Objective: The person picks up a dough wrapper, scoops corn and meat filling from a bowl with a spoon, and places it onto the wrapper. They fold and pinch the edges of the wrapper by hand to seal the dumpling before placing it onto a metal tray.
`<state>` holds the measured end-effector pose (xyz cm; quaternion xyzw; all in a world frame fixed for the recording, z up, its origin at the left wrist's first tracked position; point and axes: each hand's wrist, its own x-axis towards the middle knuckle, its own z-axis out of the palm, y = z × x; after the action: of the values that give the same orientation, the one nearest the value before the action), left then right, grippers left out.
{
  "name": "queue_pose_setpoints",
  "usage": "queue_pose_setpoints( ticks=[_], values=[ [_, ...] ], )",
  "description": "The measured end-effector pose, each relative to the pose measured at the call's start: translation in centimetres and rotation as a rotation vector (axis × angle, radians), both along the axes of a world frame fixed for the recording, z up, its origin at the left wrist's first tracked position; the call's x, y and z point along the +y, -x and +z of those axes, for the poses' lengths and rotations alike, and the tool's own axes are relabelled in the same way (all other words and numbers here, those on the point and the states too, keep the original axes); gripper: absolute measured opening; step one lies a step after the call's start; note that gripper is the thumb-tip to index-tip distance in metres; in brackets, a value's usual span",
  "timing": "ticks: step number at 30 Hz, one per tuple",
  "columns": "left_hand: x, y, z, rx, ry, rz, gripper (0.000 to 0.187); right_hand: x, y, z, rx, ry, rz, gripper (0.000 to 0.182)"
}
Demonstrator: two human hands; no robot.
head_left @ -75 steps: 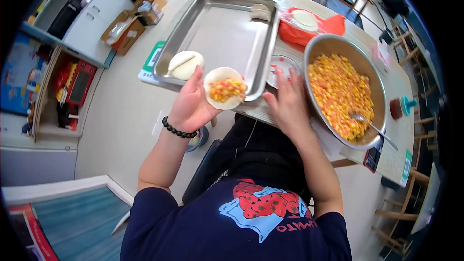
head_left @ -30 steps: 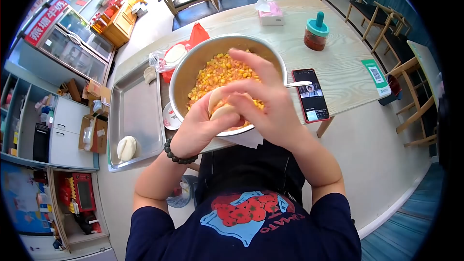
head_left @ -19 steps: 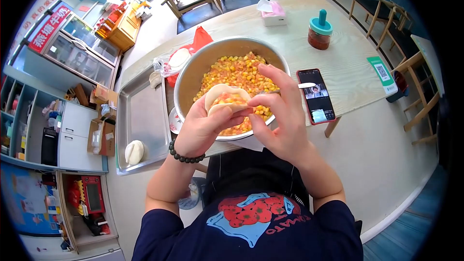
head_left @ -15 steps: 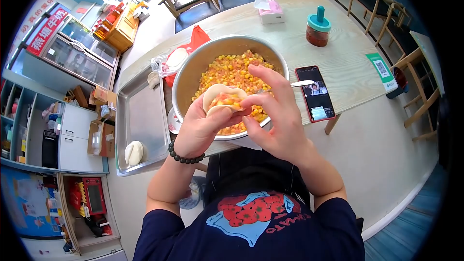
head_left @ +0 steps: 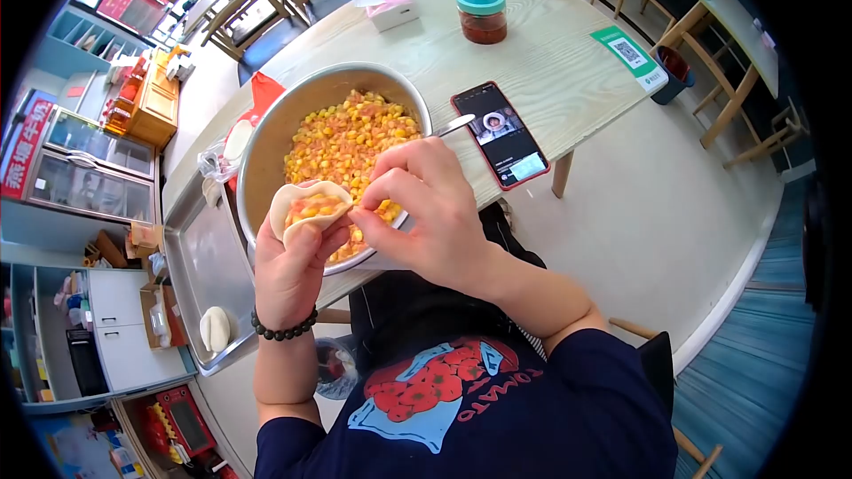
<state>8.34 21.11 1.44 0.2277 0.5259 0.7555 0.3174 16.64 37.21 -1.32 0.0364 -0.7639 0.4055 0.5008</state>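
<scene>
My left hand holds a round dough wrapper, folded up around corn and pinkish filling, its top side still open. The thumb and index finger of my right hand pinch the wrapper's right edge. Both hands are over the near rim of a large metal bowl of corn filling. A spoon handle sticks out over the bowl's right rim. One white folded dumpling lies in the metal tray at the left.
Right of the bowl lies a phone with its screen lit. Farther back are a tissue box, a teal-lidded jar and a green QR card. A red bag and wrappers lie behind the bowl's left side.
The view has turned, so the table contents appear farther left. My right fingers have closed onto the wrapper's right edge, and the wrapper is more visible from above.
</scene>
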Motion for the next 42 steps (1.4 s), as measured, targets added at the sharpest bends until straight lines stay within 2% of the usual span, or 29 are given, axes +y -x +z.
queue_pose_setpoints(
  ticks=[7,12,18,22,25,28,34,36,39,42],
  values=[
    [1.2,-0.8,0.0,0.160,0.088,0.092,0.039,-0.1,0.0,-1.0,-0.085,0.096,0.051,0.013],
    [1.6,-1.1,-0.2,0.127,0.048,0.096,0.039,-0.4,-0.2,-0.3,-0.118,0.147,0.079,0.017],
    [1.5,-1.3,-0.3,0.254,0.141,0.170,0.041,-0.7,0.4,-0.3,-0.099,0.152,0.062,0.018],
    [1.3,-1.8,-0.5,0.318,0.144,0.225,0.042,-1.0,0.6,-0.1,-0.084,0.126,0.063,0.020],
    [1.3,-1.9,-0.5,0.319,0.090,0.253,0.042,-1.2,0.7,0.3,-0.042,0.210,0.083,0.021],
    [1.3,-1.8,-0.4,0.267,0.032,0.210,0.041,-1.2,0.7,0.6,-0.104,0.300,0.118,0.021],
    [1.5,-1.9,0.2,0.200,0.029,0.171,0.040,-0.6,0.3,0.2,-0.097,0.170,0.129,0.021],
    [1.2,-1.7,0.4,0.128,0.031,0.083,0.040,-0.2,0.1,0.3,-0.089,0.018,0.124,0.021],
    [0.7,-1.2,0.2,0.028,0.024,-0.011,0.042,0.1,0.0,1.1,-0.065,0.078,0.122,0.020],
    [0.3,-0.6,0.2,0.052,0.025,-0.131,0.043,0.5,-0.3,1.5,-0.106,0.087,0.172,0.020]
  ],
)
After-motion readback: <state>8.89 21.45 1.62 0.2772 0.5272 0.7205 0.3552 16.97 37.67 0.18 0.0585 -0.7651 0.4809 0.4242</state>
